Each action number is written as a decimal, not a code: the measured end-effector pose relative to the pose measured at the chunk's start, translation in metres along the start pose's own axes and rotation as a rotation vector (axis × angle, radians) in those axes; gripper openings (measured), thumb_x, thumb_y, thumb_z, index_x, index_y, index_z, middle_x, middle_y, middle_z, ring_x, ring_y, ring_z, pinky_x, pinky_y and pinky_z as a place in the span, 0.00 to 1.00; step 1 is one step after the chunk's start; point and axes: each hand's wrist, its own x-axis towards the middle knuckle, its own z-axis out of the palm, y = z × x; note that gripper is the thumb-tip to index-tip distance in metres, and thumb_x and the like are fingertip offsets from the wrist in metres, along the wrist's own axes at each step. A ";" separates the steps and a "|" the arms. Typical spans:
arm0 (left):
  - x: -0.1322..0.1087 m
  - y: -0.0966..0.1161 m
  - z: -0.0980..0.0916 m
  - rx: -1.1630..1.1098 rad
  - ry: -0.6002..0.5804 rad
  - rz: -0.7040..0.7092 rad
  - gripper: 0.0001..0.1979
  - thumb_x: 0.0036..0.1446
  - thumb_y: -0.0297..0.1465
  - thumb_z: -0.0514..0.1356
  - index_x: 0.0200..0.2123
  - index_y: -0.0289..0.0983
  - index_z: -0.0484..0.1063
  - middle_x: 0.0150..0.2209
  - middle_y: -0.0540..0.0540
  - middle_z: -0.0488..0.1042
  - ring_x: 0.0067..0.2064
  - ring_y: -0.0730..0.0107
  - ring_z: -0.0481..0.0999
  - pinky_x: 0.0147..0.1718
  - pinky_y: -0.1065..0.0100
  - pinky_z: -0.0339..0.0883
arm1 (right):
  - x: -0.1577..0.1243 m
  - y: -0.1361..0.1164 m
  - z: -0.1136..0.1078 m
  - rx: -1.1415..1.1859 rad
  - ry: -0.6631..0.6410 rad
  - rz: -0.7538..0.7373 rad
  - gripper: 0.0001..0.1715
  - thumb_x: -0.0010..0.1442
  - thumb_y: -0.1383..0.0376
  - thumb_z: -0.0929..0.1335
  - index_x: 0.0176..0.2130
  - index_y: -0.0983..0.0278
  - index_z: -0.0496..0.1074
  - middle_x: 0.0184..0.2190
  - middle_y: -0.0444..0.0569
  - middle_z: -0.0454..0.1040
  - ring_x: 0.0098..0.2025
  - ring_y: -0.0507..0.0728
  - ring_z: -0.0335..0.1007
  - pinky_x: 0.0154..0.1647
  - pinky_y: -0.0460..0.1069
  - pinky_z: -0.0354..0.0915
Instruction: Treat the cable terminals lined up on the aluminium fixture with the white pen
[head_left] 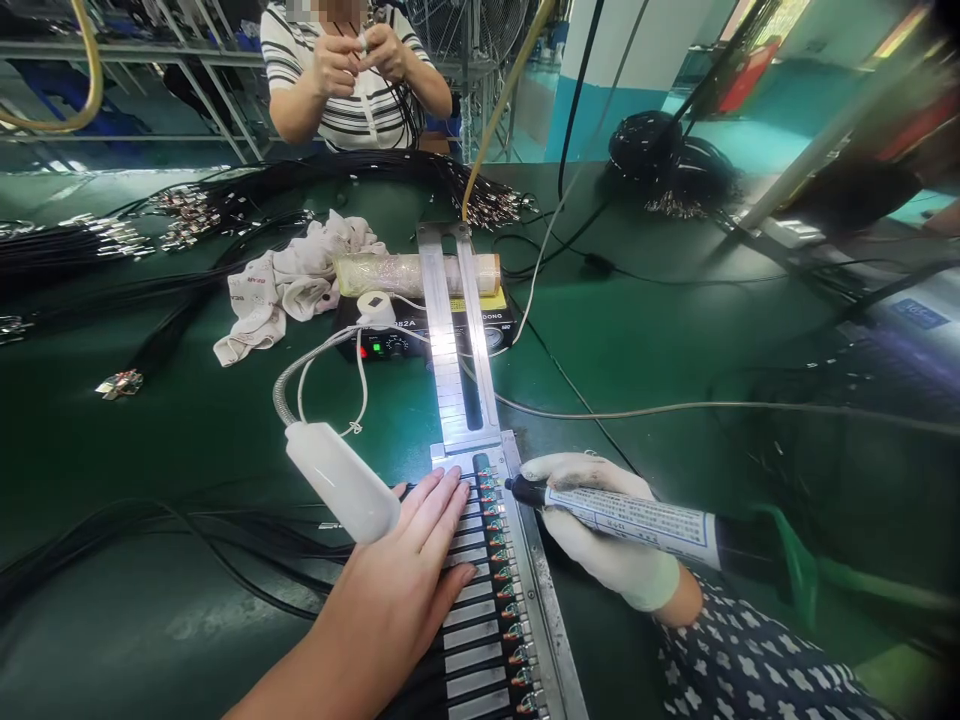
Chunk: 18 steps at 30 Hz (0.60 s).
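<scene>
My left hand (420, 550), bare, lies flat with fingers out across the left side of a long metal fixture (551, 625). In the fixture's slots sits a row of black cables (474, 645), their small connector ends (514, 632) bare along the right. My right hand (607, 540), in a white glove, is closed around a thick pen-like tool (637, 520) with a printed label and black nose. The tool's tip is by the upper connector ends; whether it touches them I cannot tell. Its rear end is blurred. A white lamp head (341, 480) stands just beyond my left hand.
Behind the fixture are a black control box (386, 345), a clear-wrapped roll (390, 273) and a crumpled cloth (300, 270). Black cable bundles (300, 175) lie left and at the back. A thin cord (637, 412) crosses the right side. Opposite, a person (367, 110) handles cables.
</scene>
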 end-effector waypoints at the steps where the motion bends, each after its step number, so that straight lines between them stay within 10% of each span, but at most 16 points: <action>1: 0.000 0.000 0.000 0.004 0.002 0.007 0.28 0.68 0.38 0.48 0.68 0.36 0.50 0.66 0.41 0.61 0.65 0.56 0.63 0.61 0.52 0.59 | 0.000 0.000 0.000 0.000 -0.002 -0.004 0.13 0.52 0.73 0.71 0.37 0.59 0.72 0.38 0.49 0.82 0.40 0.59 0.80 0.43 0.53 0.77; 18: 0.000 -0.001 -0.002 0.018 -0.013 0.014 0.28 0.68 0.38 0.48 0.68 0.36 0.51 0.66 0.41 0.61 0.65 0.57 0.63 0.60 0.53 0.60 | -0.005 -0.008 -0.005 0.048 0.036 0.043 0.12 0.52 0.74 0.70 0.36 0.59 0.71 0.38 0.48 0.82 0.40 0.58 0.80 0.43 0.52 0.77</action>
